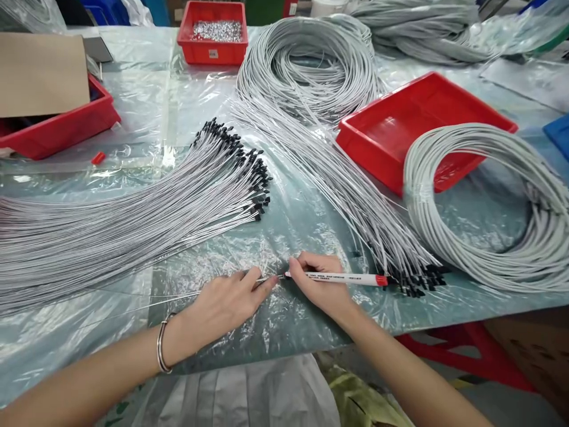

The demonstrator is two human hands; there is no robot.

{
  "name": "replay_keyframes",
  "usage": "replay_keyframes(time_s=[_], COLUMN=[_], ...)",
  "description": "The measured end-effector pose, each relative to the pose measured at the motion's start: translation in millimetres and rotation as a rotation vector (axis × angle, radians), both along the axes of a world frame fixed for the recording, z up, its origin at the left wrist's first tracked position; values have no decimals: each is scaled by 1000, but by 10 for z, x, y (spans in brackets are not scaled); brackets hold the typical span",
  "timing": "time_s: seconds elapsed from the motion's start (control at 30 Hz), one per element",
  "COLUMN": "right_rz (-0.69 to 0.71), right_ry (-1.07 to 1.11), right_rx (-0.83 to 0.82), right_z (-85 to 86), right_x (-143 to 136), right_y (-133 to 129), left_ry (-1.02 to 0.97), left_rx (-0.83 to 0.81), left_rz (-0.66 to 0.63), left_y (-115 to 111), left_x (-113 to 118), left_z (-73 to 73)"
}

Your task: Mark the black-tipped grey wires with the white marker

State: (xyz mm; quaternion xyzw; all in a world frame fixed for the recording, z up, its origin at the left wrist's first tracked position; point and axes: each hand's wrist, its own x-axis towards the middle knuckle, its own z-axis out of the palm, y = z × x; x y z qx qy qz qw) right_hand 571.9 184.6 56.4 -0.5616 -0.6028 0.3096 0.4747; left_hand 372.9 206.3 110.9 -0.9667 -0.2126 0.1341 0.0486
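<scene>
bright even overhead light; glare on plastic sheet (284, 237); soft faint shadows; edges bowed; sharp focus

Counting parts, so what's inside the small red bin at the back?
The small red bin holds a heap of small shiny metal pieces. Whatever lies beneath the heap's top layer is covered.

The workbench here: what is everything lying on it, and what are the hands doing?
table: one, covered in clear plastic film
fanned wires: one bundle, grey with black tips, left
straight wires: one bundle, grey, black tips, centre
coils: several, grey, right and back
empty tray: one, red, right
parts bin: one, red, back, silver pieces inside
cardboard: one, brown, over a red bin, left
left hand: pinching one thin wire
right hand: holding white marker with red cap
</scene>
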Motion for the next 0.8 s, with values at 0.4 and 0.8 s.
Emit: replay_keyframes(time_s=[0.4, 0.8], right_rz=[0, 23], right_ry=[-147, -106], right_rx=[109, 62], right_z=[-1, 9], right_x=[-18, -6], right_y=[-38, -37], left_ry=[-14, 2], left_rx=[17, 21], left_rz=[30, 23], left_y=[-32, -31], left_x=[-5, -6], left_z=[-51, -31])
